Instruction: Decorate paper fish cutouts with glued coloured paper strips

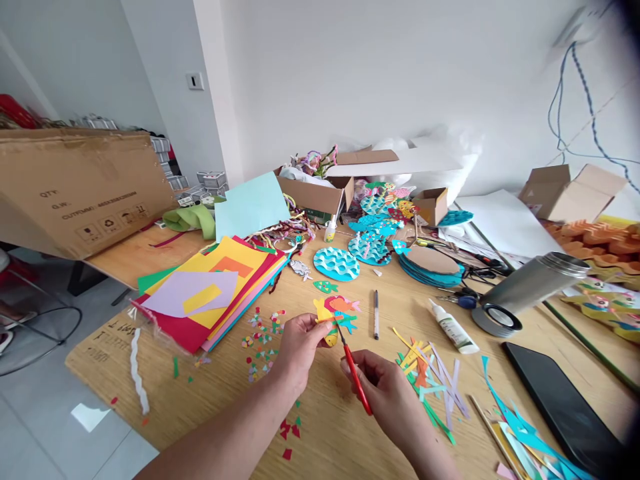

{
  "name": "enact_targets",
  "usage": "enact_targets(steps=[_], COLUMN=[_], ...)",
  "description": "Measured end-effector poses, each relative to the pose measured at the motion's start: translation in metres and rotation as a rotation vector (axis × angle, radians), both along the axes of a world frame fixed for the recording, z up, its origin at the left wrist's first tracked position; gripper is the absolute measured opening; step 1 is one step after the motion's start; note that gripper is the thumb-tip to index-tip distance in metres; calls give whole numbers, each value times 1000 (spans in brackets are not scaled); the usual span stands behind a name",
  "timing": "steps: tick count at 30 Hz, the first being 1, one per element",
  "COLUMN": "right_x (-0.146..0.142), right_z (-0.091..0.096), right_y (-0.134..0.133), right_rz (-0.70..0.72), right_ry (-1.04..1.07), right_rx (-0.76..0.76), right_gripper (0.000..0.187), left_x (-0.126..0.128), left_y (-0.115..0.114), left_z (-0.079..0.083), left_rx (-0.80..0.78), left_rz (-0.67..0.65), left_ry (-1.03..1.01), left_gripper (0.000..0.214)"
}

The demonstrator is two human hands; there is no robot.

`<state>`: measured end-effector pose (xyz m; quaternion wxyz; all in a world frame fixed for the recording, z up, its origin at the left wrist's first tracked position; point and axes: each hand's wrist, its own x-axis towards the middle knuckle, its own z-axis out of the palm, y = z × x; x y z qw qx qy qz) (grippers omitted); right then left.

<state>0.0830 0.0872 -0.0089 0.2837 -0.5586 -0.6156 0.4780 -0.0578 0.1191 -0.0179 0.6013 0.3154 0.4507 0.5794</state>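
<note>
My left hand (299,347) pinches a small yellow paper fish shape (324,313) above the wooden table (215,400). My right hand (385,390) is closed around red-handled scissors (356,377), whose blades point up at the lower edge of the yellow piece. Just behind the held piece lie orange and teal paper fish (345,307). Tiny coloured paper scraps (263,340) are scattered left of my left hand.
A stack of coloured paper sheets (215,287) lies at left, paper strips (430,380) and a glue bottle (453,327) at right. A pen (376,313), a steel flask (530,287), a black tablet (565,407), blue wave discs (337,263) and cardboard boxes (75,187) surround the work spot.
</note>
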Motion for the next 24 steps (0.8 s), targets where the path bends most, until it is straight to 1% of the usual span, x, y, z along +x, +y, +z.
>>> enact_targets(steps=[5,9,17,24], right_x=[1,2,1,1], right_z=[-3,-3,0,0], right_y=[1,0,0,0], right_rz=[16,13,28,16], right_ry=[29,44,24,48], right_rx=[-29,-12,-17,-37], right_gripper=[34,34,39,33], left_x=[0,0,0,0], left_y=[0,-1,-1,0], left_z=[0,1,2,1], left_rx=[-9,-6,-5,-11], left_rz=[-11,-11,-12,-25], left_ry=[-6,-1,9,-7], left_gripper=[20,20,19,18])
